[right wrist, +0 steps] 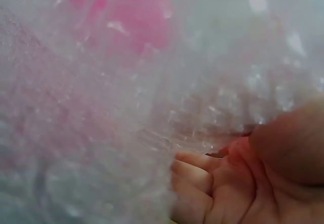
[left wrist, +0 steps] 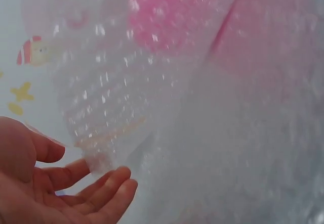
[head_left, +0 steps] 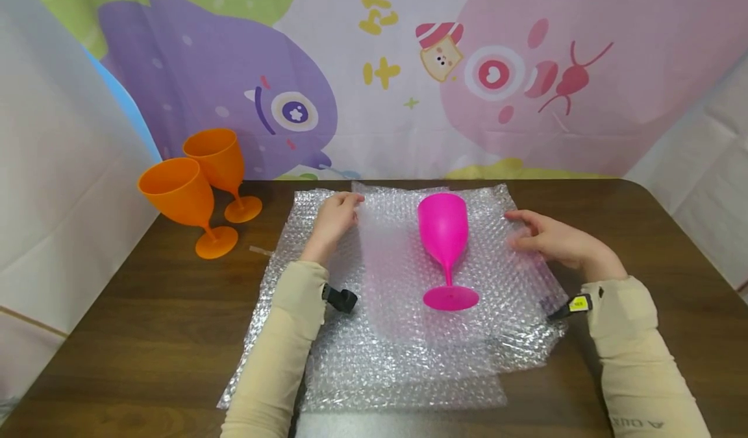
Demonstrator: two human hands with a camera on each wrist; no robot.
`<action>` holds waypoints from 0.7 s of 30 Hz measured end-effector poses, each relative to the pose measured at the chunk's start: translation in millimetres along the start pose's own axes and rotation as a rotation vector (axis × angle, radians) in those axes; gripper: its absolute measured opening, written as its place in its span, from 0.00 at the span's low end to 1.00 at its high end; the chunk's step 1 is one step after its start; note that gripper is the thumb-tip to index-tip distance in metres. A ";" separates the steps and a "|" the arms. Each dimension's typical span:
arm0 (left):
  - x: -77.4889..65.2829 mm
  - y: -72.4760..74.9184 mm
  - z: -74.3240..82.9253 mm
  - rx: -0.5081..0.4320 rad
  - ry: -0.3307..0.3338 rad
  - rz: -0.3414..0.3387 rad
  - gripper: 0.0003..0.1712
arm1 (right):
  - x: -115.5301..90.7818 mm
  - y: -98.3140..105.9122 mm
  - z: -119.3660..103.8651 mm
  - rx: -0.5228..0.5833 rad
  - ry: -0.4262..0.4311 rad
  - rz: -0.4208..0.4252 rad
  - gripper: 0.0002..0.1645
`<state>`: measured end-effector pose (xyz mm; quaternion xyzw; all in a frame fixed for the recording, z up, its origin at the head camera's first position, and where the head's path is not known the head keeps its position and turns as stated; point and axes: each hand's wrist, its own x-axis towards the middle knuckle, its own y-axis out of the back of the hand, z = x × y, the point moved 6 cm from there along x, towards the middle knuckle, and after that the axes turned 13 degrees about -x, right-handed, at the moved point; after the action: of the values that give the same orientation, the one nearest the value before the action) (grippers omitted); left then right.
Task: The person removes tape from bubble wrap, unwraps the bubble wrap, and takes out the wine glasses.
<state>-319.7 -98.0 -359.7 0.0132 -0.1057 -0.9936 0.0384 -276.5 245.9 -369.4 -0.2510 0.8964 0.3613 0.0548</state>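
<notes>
A pink goblet [head_left: 444, 230] lies on its side on a raised-sided sheet of bubble wrap [head_left: 397, 360], its foot toward me. At the sheet's left edge, my left hand [head_left: 339, 217] touches the lifted plastic with its fingertips. In the left wrist view, the thumb stands apart from the relaxed fingers [left wrist: 109, 191]. On the other side, my right hand [head_left: 558, 240] holds the right edge of the sheet between thumb and fingers. The plastic partly covers those fingers [right wrist: 195, 176] in the right wrist view. Through the film, the goblet shows only as a pink blur.
Two orange goblets [head_left: 181, 191] stand upright at the back left of the brown wooden table [head_left: 146, 334]. A printed cloth [head_left: 380, 120] with cartoon figures hangs behind the table. More bubble wrap layers spread beneath the pink goblet, and a small clear strip [head_left: 260, 250] lies to their left.
</notes>
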 end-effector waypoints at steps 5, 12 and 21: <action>-6.4 1.3 21.2 0.117 -0.084 0.025 0.20 | 1.2 0.9 0.0 0.004 0.016 -0.002 0.42; -22.8 -3.9 55.7 0.092 -0.162 0.035 0.18 | 2.2 2.4 -0.6 -0.020 0.015 0.013 0.42; -35.8 -28.3 79.3 0.048 -0.144 -0.046 0.17 | 1.0 -2.2 0.5 -0.001 0.026 -0.001 0.42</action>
<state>-288.9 -51.0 -287.6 -0.0551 -0.1316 -0.9897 0.0074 -276.3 244.6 -371.4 -0.2560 0.8968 0.3583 0.0433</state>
